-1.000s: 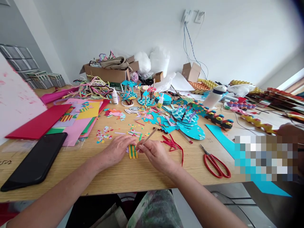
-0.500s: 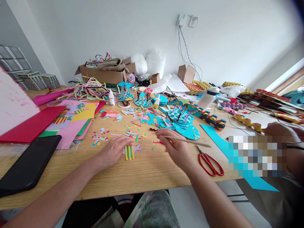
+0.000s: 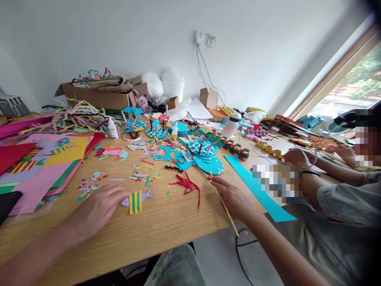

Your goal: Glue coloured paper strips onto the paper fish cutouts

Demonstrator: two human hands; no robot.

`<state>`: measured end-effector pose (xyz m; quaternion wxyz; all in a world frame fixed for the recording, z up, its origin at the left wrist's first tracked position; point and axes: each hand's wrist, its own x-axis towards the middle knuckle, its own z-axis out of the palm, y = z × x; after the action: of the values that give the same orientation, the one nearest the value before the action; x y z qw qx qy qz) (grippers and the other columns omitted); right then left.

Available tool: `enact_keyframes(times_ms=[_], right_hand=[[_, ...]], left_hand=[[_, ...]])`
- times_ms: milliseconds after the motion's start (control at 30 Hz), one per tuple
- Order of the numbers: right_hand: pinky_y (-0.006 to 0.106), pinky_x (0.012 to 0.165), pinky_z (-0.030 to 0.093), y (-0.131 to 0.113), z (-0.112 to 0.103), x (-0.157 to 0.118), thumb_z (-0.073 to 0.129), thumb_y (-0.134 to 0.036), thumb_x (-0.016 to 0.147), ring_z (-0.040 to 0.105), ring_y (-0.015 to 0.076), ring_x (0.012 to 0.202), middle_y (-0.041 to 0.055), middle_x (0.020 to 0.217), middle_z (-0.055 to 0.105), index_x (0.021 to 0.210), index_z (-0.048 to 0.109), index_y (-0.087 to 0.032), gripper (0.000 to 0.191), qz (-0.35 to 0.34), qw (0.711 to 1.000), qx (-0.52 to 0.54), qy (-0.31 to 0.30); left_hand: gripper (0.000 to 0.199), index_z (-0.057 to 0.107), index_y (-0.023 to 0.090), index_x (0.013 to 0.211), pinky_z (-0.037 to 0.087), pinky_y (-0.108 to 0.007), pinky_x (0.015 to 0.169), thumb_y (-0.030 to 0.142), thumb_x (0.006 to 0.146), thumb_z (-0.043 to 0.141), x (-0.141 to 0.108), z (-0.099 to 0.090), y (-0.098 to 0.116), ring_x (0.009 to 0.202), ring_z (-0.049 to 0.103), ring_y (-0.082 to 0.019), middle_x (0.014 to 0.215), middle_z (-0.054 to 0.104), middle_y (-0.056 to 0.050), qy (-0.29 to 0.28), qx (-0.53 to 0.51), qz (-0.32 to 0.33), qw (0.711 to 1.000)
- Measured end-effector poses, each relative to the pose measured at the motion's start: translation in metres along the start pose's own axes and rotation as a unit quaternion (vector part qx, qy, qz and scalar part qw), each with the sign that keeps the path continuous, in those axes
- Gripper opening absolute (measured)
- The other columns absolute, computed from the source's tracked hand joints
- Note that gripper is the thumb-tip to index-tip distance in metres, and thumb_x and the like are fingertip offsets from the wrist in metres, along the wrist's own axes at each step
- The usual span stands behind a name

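My right hand (image 3: pixel 230 196) is closed round a thin wooden stick (image 3: pixel 228 212), whose lower end sticks out past the table's front edge. Red paper strips (image 3: pixel 188 184) lie just left of it. My left hand (image 3: pixel 99 202) rests on the table with its fingers together, beside a purple paper fish (image 3: pixel 146 195) with yellow and green stripes; whether it holds anything is hidden. Small paper scraps (image 3: pixel 89 184) lie beyond my left hand. A dark brown twisted pipe cleaner (image 3: pixel 173 168) lies farther back.
Coloured paper sheets (image 3: pixel 59 167) and a phone (image 3: pixel 8 204) are at the left. Turquoise discs (image 3: pixel 210 163) and a turquoise strip (image 3: pixel 256 184) lie at centre right. A bottle (image 3: pixel 230 126) stands behind. Another person's hand (image 3: pixel 297 157) is at the right.
The view has turned right. My right hand has moved right, away from the fish, and the stick's free end has swung toward the table's front edge. The red scissors are no longer visible.
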<state>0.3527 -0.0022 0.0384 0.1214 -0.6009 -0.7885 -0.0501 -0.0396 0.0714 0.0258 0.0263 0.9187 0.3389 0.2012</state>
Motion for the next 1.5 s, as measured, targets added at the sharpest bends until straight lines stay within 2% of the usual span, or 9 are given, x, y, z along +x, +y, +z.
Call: enact_keyframes(times_ms=[200,367,467,600,700,900,1100,1300,1500], right_hand=[[0.033,0.09,0.046,0.002,0.008,0.004,0.035,-0.002,0.077,0.052,0.0203,0.109,0.0112,0.124,0.051,0.114,0.056,-0.016,0.045,-0.08,0.996,0.004,-0.049],[0.033,0.089,0.046,0.006,0.008,0.01,0.033,-0.001,0.077,0.053,0.0206,0.107,0.01,0.122,0.053,0.112,0.058,-0.018,0.046,-0.087,0.994,-0.006,-0.07],[0.034,0.092,0.044,0.004,0.001,0.016,0.033,-0.004,0.079,0.051,0.0205,0.11,0.0097,0.117,0.057,0.107,0.06,-0.018,0.042,-0.102,0.993,-0.018,-0.058],[0.038,0.085,0.046,-0.017,-0.011,0.028,0.035,-0.007,0.08,0.054,0.024,0.104,0.0125,0.112,0.059,0.099,0.063,-0.016,0.035,-0.074,0.996,-0.029,-0.027],[0.03,0.073,0.047,-0.047,-0.015,0.041,0.034,-0.008,0.082,0.059,0.0197,0.089,0.0099,0.102,0.062,0.094,0.063,-0.016,0.032,-0.044,0.998,0.008,-0.041],[0.023,0.068,0.039,-0.097,-0.005,0.076,0.042,-0.015,0.082,0.058,0.0159,0.084,0.0049,0.094,0.063,0.089,0.063,-0.019,0.023,-0.034,0.994,0.07,-0.076],[0.023,0.064,0.035,-0.111,0.004,0.106,0.044,-0.014,0.076,0.057,0.0164,0.083,0.0057,0.091,0.064,0.085,0.063,-0.019,0.022,-0.02,0.989,0.043,-0.137],[0.023,0.064,0.035,-0.117,0.008,0.124,0.046,-0.013,0.074,0.057,0.0168,0.086,0.0058,0.096,0.063,0.091,0.063,-0.02,0.024,-0.01,0.988,0.031,-0.154],[0.023,0.062,0.036,-0.114,0.015,0.135,0.047,-0.016,0.076,0.057,0.0175,0.086,0.0073,0.098,0.063,0.093,0.063,-0.019,0.024,0.008,0.987,0.015,-0.158]], left_hand=[[0.033,0.061,0.023,0.097,0.047,-0.026,0.083,0.015,0.079,0.034,-0.017,0.001,0.009,0.092,0.059,-0.017,0.097,0.065,-0.002,0.047,0.029,-0.04,0.998],[0.032,0.061,0.019,0.096,0.049,-0.027,0.08,0.013,0.077,0.035,-0.024,-0.001,0.024,0.088,0.061,-0.017,0.093,0.066,-0.004,0.074,0.055,-0.029,0.995],[0.032,0.06,0.019,0.096,0.049,-0.029,0.082,0.012,0.078,0.034,-0.029,0.002,0.03,0.091,0.06,-0.017,0.097,0.065,-0.004,0.084,0.059,-0.063,0.993],[0.033,0.058,0.017,0.1,0.049,-0.03,0.084,0.012,0.079,0.033,-0.037,0.009,0.033,0.095,0.059,-0.017,0.101,0.064,-0.007,0.089,0.063,-0.09,0.99],[0.036,0.055,0.015,0.107,0.048,-0.03,0.087,0.013,0.08,0.032,-0.041,0.015,0.034,0.099,0.058,-0.017,0.107,0.062,-0.008,0.084,0.072,-0.105,0.988],[0.04,0.045,0.013,0.12,0.044,-0.032,0.092,0.013,0.082,0.031,-0.041,0.02,0.038,0.108,0.052,-0.018,0.118,0.056,-0.009,0.056,0.081,-0.095,0.991],[0.042,0.042,0.014,0.123,0.044,-0.034,0.092,0.014,0.082,0.033,-0.041,0.018,0.039,0.111,0.049,-0.02,0.121,0.054,-0.008,0.042,0.073,-0.089,0.992],[0.046,0.039,0.017,0.126,0.042,-0.035,0.094,0.012,0.081,0.034,-0.041,0.019,0.039,0.113,0.047,-0.02,0.124,0.052,-0.006,0.024,0.058,-0.091,0.994],[0.046,0.039,0.018,0.125,0.043,-0.034,0.093,0.012,0.08,0.034,-0.042,0.02,0.038,0.112,0.049,-0.018,0.123,0.053,-0.006,0.033,0.061,-0.091,0.993]])
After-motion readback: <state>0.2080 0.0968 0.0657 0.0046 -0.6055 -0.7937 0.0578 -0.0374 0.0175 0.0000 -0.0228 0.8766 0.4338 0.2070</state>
